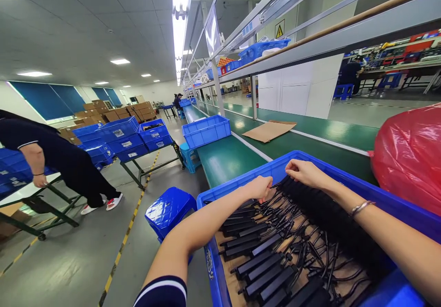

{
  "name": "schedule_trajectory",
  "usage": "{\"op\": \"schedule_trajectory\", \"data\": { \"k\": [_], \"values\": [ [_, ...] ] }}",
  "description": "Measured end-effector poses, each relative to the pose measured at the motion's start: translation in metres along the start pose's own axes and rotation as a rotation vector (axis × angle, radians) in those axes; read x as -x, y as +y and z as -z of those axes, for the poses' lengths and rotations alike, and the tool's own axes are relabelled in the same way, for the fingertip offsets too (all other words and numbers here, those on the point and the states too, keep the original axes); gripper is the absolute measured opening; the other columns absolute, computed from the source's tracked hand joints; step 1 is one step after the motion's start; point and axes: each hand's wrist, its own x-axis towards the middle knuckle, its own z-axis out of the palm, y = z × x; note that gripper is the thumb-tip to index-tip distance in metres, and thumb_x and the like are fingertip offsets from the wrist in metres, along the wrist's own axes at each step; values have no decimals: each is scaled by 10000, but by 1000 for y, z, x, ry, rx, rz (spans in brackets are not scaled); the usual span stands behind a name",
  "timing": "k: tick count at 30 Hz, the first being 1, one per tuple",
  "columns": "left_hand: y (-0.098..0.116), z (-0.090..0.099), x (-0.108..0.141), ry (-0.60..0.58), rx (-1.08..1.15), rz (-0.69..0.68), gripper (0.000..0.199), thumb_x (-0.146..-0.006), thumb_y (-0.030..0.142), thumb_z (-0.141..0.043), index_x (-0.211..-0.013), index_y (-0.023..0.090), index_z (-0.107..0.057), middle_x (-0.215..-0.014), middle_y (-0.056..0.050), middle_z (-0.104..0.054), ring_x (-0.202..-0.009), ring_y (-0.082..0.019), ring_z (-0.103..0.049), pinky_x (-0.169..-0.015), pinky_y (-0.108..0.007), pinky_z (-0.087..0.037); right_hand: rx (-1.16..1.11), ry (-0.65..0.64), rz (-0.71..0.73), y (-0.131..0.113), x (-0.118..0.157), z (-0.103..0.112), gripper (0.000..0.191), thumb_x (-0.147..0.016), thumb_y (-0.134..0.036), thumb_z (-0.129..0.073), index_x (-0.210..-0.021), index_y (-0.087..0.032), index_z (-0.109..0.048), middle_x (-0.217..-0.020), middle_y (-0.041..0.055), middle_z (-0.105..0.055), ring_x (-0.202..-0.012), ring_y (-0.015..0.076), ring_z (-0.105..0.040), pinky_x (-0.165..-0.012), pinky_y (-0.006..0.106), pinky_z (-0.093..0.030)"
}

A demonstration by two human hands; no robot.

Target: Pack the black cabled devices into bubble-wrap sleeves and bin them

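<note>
A large blue bin (220, 277) stands close in front of me, holding rows of black rectangular parts (265, 270) with short black cables (299, 233) on brown cardboard. Over its far end my left hand (261, 188) is closed, fingers pinched at the ends of the cables; what they grip is too small to make out. To its right my right hand (303, 173), with a bracelet on the wrist, is pinched just above the dark row of parts at the bin's far wall. Its fingertips hold something too small to name.
A green work surface (223, 162) runs ahead with a smaller blue bin (206, 131) and a cardboard sheet (269, 131). At right lies a red plastic bag (409, 155). A blue stool (170, 210) stands left. A person (65, 160) leans near stacked blue bins (120, 135).
</note>
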Motion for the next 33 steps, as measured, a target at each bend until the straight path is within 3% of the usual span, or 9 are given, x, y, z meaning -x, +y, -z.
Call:
{"op": "schedule_trajectory", "data": {
  "k": [3, 6, 12, 17, 22, 25, 33],
  "values": [
    [-2, 0, 1, 9, 65, -2, 456, -919, 11, -386, -1331, 158, -513, -521, 94, -508, -449, -132, -640, -504, -224, -566, -10, -3, 1, 0, 1, 2, 207, -1016, -375, -635, -1023, -170, -667, -934, 13, -689, -762, 142, -661, -731, 324, -583],
    [-2, 2, -1, 58, 137, -24, 446, -986, 92, -355, -1404, 179, -483, -581, 67, -551, -493, -126, -661, -517, -215, -573, -50, -18, 12, -1, 1, 0, 209, -1019, -379, -630, -1023, -173, -669, -933, 13, -690, -751, 137, -657, -720, 317, -583],
    [-3, 4, -6, 94, 271, -62, 186, -1015, 227, -444, -1061, 158, -611, -695, 34, -587, -593, -119, -697, -555, -206, -586, -173, -55, 27, -4, 0, -7, 225, -1022, -388, -627, -1040, -167, -665, -930, 13, -690, -737, 133, -660, -701, 310, -586],
    [-5, 1, -9, 88, 351, -77, 158, -1001, 210, -485, -892, 155, -585, -627, 57, -546, -551, -95, -664, -527, -170, -561, -247, -68, 63, -7, 0, -9, 238, -1013, -398, -638, -1013, -162, -665, -901, 5, -679, -729, 135, -651, -698, 312, -578],
    [-1, 2, -9, 97, 479, -119, 109, -1007, 207, -496, -974, 156, -586, -752, 31, -603, -604, -95, -688, -591, -224, -608, -313, -106, 55, -12, 1, -8, 235, -1009, -391, -645, -983, -159, -666, -888, 1, -678, -738, 139, -654, -715, 320, -577],
    [1, 3, -8, 105, 535, -131, 77, -993, 206, -545, -957, 154, -589, -719, 45, -590, -607, -101, -689, -613, -252, -621, -364, -134, 33, -13, 2, -7, 232, -1009, -388, -645, -982, -159, -667, -897, 4, -684, -750, 141, -662, -725, 325, -582],
    [0, 4, -8, 156, 567, -134, 121, -976, 249, -610, -916, 145, -601, -678, 56, -569, -557, -88, -665, -526, -190, -581, -452, -191, 16, -15, 3, -4, 232, -1006, -383, -653, -994, -152, -665, -911, 8, -693, -769, 149, -679, -745, 340, -591]
  ]
}}
